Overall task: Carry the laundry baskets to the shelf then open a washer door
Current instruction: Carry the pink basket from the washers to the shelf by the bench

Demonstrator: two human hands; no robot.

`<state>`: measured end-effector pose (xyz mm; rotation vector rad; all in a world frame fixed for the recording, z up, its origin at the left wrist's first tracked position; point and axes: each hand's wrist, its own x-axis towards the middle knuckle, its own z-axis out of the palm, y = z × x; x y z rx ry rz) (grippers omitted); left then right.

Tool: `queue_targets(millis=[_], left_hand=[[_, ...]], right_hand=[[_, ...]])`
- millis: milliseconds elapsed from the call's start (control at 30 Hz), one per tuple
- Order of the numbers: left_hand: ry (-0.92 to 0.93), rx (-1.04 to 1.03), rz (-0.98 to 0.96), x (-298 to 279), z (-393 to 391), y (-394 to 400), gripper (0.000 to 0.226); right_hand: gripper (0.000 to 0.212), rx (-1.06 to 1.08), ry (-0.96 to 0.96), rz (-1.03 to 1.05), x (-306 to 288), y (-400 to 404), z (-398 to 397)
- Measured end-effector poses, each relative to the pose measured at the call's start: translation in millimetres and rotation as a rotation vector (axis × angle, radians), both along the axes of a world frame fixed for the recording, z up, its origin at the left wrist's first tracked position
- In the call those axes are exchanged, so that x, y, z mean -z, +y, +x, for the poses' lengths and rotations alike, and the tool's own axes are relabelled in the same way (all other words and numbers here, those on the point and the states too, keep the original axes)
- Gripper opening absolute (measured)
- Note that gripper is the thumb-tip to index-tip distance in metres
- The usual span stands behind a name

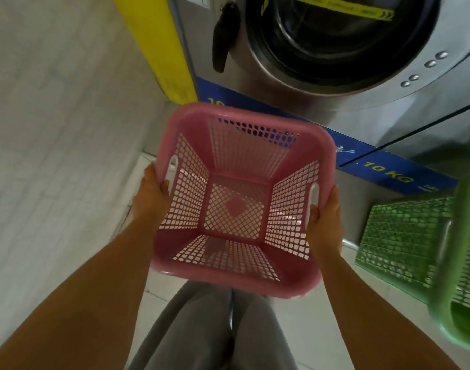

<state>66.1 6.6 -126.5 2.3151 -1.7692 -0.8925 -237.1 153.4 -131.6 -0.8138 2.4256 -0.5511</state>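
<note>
An empty pink laundry basket (236, 156) with perforated walls is held up in front of me, above my legs. My left hand (149, 194) grips its left rim by the handle slot. My right hand (326, 217) grips the right rim by the other handle slot. Straight ahead stands a steel washer (362, 102) with a round glass door (335, 38) and a black handle (224, 41) on the door's left side. The door looks closed. A green laundry basket (405, 236) stands on the floor at the right, against the washer's base.
A yellow panel (161, 49) runs along the washer's left side, next to a pale tiled wall (55, 116). A blue strip marked 10 KG (388, 172) crosses the washer front. The floor is light tile (322, 329). No shelf is in view.
</note>
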Motion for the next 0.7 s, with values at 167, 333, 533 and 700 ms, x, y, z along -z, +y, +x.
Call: queue_targets(millis=[167,333,533,700], left_hand=[[-0.065,-0.113,-0.029,3,24,65,0.037],[-0.030,-0.262,-0.029,6,40,148,0.035],[-0.039,-0.416,0.011,7,61,230,0.030],[0.005,-0.519,0.034,17,97,278,0.030]], right_hand=[[0.066,-0.145,-0.014,0.002,-3,28,6],[0.064,-0.289,0.015,0.022,-10,63,11],[0.064,-0.450,0.047,0.044,-13,93,27],[0.064,-0.521,0.069,0.056,-7,114,63]])
